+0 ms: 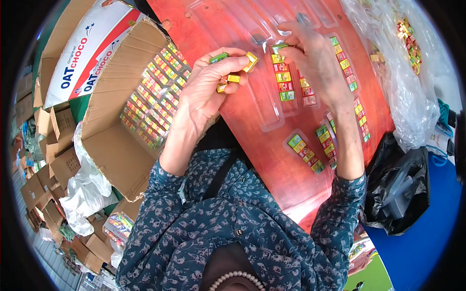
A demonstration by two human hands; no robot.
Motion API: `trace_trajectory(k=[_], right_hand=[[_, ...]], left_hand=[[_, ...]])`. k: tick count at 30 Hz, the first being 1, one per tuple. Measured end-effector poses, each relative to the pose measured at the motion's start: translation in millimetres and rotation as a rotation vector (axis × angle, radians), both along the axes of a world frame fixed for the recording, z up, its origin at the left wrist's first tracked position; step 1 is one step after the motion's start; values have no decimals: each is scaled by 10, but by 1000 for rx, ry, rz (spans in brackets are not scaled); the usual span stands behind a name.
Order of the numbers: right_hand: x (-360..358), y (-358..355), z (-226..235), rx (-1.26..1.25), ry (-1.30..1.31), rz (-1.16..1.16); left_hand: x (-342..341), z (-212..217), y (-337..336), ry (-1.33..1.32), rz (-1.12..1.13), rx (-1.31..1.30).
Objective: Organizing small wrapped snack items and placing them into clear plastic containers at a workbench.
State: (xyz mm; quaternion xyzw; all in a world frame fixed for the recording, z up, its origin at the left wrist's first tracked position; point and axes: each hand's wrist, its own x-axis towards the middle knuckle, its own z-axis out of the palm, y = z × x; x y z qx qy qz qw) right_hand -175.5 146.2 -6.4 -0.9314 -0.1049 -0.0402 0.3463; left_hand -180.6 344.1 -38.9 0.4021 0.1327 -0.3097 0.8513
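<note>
Patterned blue sleeves [242, 218] fill the lower part of my view, and both forearms rise from them toward a red table [228, 19]. From my remote seat I see the left hand [206, 89] curled around a small clutch of wrapped candies [234, 77]: a green one sits on top of the index finger, a yellow one is pinched between thumb and fingertips at the right, and two more yellow pieces are tucked under the bent fingers. The right hand [315, 63] reaches over a clear plastic tray [272, 121], its fingertips drawn together on a green candy [279, 47] at the head of a filled column [284, 77] of yellow, red and green pieces.

My worry is the left hand's load. Four pieces held loosely look easy to spill; the green one on top seems barely trapped and could roll off onto the table or down toward the lap. The tray is thin and see-through, so I judge that a firm push from the right fingers could flex it and jolt the neighbouring rows [306, 153] out of their slots. The open cardboard box [141, 97] of packed trays lies just beside the left wrist, and a stray elbow could nudge it. A clear bag [403, 72] of loose candies slumps at the table's far right edge and might slide.
</note>
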Motion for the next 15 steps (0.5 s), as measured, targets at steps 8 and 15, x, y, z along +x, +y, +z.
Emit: trace_trajectory(k=[8, 15], right_hand=[[63, -28, -164, -60, -15, 24], [66, 9, -163, -105, 35, -24]], left_hand=[[0, -17, 13, 7, -2, -22], [2, -10, 16, 18, 6, -37]])
